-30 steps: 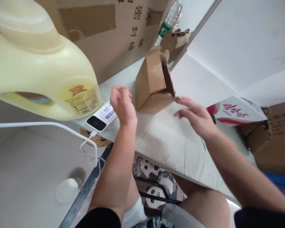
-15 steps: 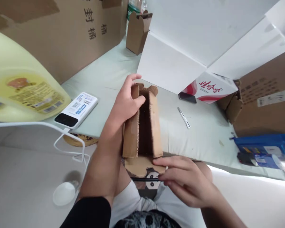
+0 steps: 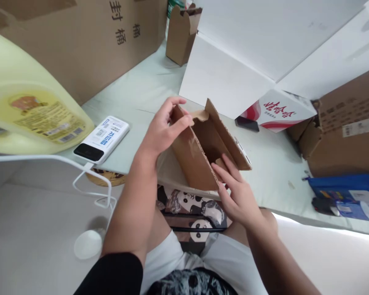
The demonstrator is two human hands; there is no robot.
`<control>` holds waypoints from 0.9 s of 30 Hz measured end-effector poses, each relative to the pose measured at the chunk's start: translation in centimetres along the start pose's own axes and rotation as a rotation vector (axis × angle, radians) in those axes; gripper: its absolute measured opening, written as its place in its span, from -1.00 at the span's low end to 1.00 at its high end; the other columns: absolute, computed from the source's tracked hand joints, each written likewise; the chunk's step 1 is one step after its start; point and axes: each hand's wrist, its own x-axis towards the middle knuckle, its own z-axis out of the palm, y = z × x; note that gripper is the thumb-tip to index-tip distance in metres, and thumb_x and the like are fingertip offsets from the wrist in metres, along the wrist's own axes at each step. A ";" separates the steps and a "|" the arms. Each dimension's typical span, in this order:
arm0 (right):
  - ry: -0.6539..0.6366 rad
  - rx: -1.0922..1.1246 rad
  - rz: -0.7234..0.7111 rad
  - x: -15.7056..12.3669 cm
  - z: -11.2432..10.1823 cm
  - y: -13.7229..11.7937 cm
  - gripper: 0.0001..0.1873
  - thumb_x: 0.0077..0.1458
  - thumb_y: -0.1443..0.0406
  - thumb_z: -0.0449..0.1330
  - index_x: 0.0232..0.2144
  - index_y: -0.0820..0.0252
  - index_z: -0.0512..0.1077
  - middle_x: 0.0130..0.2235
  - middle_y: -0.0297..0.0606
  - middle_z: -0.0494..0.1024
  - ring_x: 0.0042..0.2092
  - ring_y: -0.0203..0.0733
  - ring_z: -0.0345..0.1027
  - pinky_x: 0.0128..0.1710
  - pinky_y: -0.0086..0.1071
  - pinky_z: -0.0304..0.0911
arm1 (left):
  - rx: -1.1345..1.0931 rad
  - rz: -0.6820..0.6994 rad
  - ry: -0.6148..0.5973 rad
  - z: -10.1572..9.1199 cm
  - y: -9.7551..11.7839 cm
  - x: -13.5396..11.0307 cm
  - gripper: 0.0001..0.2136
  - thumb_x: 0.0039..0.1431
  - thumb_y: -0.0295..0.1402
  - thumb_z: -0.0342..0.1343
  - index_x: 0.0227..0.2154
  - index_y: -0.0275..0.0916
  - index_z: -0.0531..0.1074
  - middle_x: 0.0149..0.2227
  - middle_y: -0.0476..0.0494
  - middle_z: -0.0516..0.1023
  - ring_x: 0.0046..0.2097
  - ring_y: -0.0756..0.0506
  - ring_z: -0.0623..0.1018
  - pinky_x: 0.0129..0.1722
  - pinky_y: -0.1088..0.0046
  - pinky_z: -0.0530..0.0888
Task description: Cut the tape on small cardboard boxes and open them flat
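Observation:
A small brown cardboard box (image 3: 192, 157) stands tilted at the table's front edge, its top open and its long side flaps raised. My left hand (image 3: 166, 127) grips the far left corner of the box, thumb on the inner side and fingers around the outside. At the near end is my right hand (image 3: 235, 190), its fingers reaching over the edge against an end flap (image 3: 222, 164) folded inward. Part of that flap is hidden by the fingers. The box's floor is in shadow.
A white power bank (image 3: 102, 139) with a cable and a large yellow bottle (image 3: 33, 94) are on the left. Behind stand a white panel (image 3: 227, 73), another small carton (image 3: 181, 37) and a red-white box (image 3: 276, 110). A blue pouch (image 3: 344, 186) lies right.
The box has turned, its near end swinging right and up, and its side flaps have opened wider. My right hand has moved up with the near end flap, now folded into the box.

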 end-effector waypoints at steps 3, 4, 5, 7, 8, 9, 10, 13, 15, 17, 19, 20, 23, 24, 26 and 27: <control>0.033 -0.001 -0.035 0.5 0.7 0.5 -0.48 0.28 0.33 0.09 0.25 -0.09 0.40 0.36 -0.07 0.35 0.09 0.05 0.56 -0.28 -0.17 0.61 | 0.106 0.095 -0.055 0.7 -1.0 0.1 -0.60 0.02 -0.38 0.42 -0.04 -0.11 0.54 0.06 -0.14 0.59 0.19 -0.23 0.54 0.26 0.29 0.39; 0.127 0.006 -0.054 0.5 0.8 0.7 -0.47 0.25 0.35 0.13 0.23 -0.12 0.40 0.32 -0.07 0.38 -0.08 -0.04 0.60 -0.40 -0.23 0.55 | 0.170 0.143 -0.078 0.9 -1.4 0.2 -0.57 0.03 -0.38 0.41 0.00 -0.09 0.52 0.14 -0.15 0.56 0.27 -0.26 0.47 0.32 0.25 0.33; 0.251 0.001 -0.065 0.4 0.9 0.9 -0.46 0.22 0.36 0.18 0.21 -0.16 0.39 0.28 -0.08 0.39 -0.23 -0.14 0.56 -0.48 -0.26 0.48 | 0.240 0.187 -0.104 1.0 -1.7 0.2 -0.54 0.05 -0.39 0.39 0.05 -0.07 0.51 0.21 -0.14 0.52 0.33 -0.28 0.42 0.37 0.21 0.27; 0.469 -0.029 -0.047 0.2 1.1 1.5 -0.36 0.14 0.35 0.27 0.24 -0.20 0.32 0.25 -0.09 0.36 -0.30 -0.19 0.45 -0.39 -0.19 0.46 | 0.377 0.254 -0.163 1.1 -2.3 0.4 -0.48 0.10 -0.42 0.31 0.16 -0.06 0.46 0.30 -0.14 0.45 0.38 -0.29 0.35 0.42 0.15 0.20; 0.511 -0.041 -0.022 0.1 1.2 1.9 -0.28 0.12 0.31 0.31 0.29 -0.20 0.24 0.27 -0.07 0.33 -0.22 -0.12 0.46 -0.26 -0.11 0.48 | 0.432 0.280 -0.188 1.1 -2.5 0.4 -0.46 0.13 -0.43 0.26 0.21 -0.06 0.43 0.32 -0.14 0.43 0.39 -0.29 0.33 0.43 0.13 0.19; 0.505 -0.042 0.004 0.1 1.2 2.4 -0.20 0.11 0.27 0.32 0.34 -0.17 0.16 0.29 -0.04 0.31 -0.08 -0.02 0.47 -0.12 -0.02 0.47 | 0.478 0.301 -0.209 1.0 -2.7 0.5 -0.44 0.16 -0.44 0.22 0.24 -0.07 0.40 0.34 -0.14 0.41 0.40 -0.28 0.31 0.44 0.12 0.18; 0.459 -0.023 0.023 0.1 1.2 2.8 -0.14 0.12 0.23 0.32 0.39 -0.13 0.08 0.29 -0.02 0.32 0.05 0.07 0.44 -0.02 0.04 0.43 | 0.515 0.318 -0.229 1.0 -2.8 0.5 -0.44 0.18 -0.45 0.17 0.27 -0.07 0.38 0.36 -0.13 0.40 0.41 -0.28 0.29 0.44 0.11 0.16; 0.313 0.096 0.014 0.1 1.0 3.8 -0.21 0.22 0.21 0.22 0.40 -0.05 0.02 0.13 -0.05 0.52 0.11 0.09 0.45 -0.02 0.01 0.39 | 0.585 0.342 -0.269 1.0 -3.0 0.6 -0.44 0.21 -0.44 0.10 0.29 -0.04 0.37 0.40 -0.09 0.35 0.43 -0.27 0.24 0.46 0.06 0.11; 0.256 0.118 -0.005 -0.1 0.7 4.1 -0.38 0.24 0.24 0.20 0.31 -0.05 0.18 0.02 -0.10 0.59 0.02 0.04 0.48 -0.08 -0.05 0.39 | 0.626 0.345 -0.275 1.3 -3.2 0.7 -0.49 0.22 -0.42 0.08 0.23 -0.03 0.44 0.40 -0.06 0.35 0.42 -0.29 0.24 0.47 0.00 0.07; 0.249 0.098 -0.020 -0.2 0.6 4.3 -0.54 0.24 0.25 0.20 0.18 -0.05 0.33 0.01 -0.11 0.58 -0.03 0.02 0.46 -0.09 -0.06 0.39 | 0.677 0.348 -0.256 1.7 -3.5 0.7 -0.60 0.23 -0.39 0.07 0.09 -0.04 0.57 0.38 -0.06 0.37 0.40 -0.33 0.25 0.47 -0.06 0.04; 0.354 0.124 0.008 -0.3 0.9 4.7 -0.60 0.23 0.24 0.20 0.11 -0.04 0.36 0.08 -0.09 0.51 -0.01 0.00 0.43 -0.09 -0.08 0.40 | 0.714 0.353 -0.224 2.1 -3.8 0.7 -0.68 0.24 -0.37 0.06 -0.05 -0.06 0.65 0.35 -0.06 0.42 0.37 -0.34 0.26 0.46 -0.10 0.05; 0.422 0.163 0.057 -0.3 1.2 5.1 -0.59 0.24 0.24 0.19 0.13 -0.04 0.34 0.14 -0.09 0.46 0.01 -0.01 0.42 -0.09 -0.10 0.40 | 0.720 0.357 -0.208 2.2 -3.9 0.8 -0.70 0.25 -0.37 0.06 -0.09 -0.05 0.67 0.32 -0.06 0.44 0.35 -0.34 0.28 0.45 -0.11 0.07; 0.369 0.334 0.284 -0.3 2.7 6.7 -0.57 0.27 0.19 0.15 0.17 -0.03 0.27 0.23 -0.09 0.40 0.11 -0.02 0.41 0.03 -0.05 0.43 | 0.707 0.374 -0.152 1.9 -4.1 1.1 -0.69 0.23 -0.39 0.07 -0.12 -0.04 0.68 0.24 -0.08 0.51 0.31 -0.33 0.33 0.45 -0.09 0.12; 0.247 0.410 0.335 -0.3 3.3 7.3 -0.55 0.29 0.16 0.14 0.20 -0.02 0.25 0.25 -0.08 0.40 0.15 0.00 0.41 0.09 0.00 0.42 | 0.707 0.378 -0.125 1.6 -4.1 1.3 -0.69 0.23 -0.39 0.07 -0.12 -0.03 0.69 0.23 -0.08 0.52 0.30 -0.33 0.34 0.45 -0.07 0.14; 0.016 0.553 0.342 -0.2 4.1 7.9 -0.47 0.30 0.09 0.16 0.25 0.00 0.21 0.28 -0.04 0.40 0.25 0.05 0.37 0.23 0.11 0.34 | 0.722 0.378 -0.060 1.1 -4.2 1.7 -0.68 0.24 -0.40 0.05 -0.12 -0.02 0.69 0.20 -0.06 0.54 0.29 -0.30 0.37 0.45 -0.02 0.18; -0.049 0.610 0.309 -0.1 4.3 7.9 -0.40 0.29 0.06 0.17 0.29 0.00 0.16 0.30 -0.03 0.38 0.29 0.07 0.34 0.29 0.16 0.28 | 0.735 0.371 -0.031 0.9 -4.2 1.9 -0.67 0.26 -0.39 0.03 -0.11 0.00 0.69 0.20 -0.05 0.54 0.29 -0.29 0.38 0.44 0.01 0.20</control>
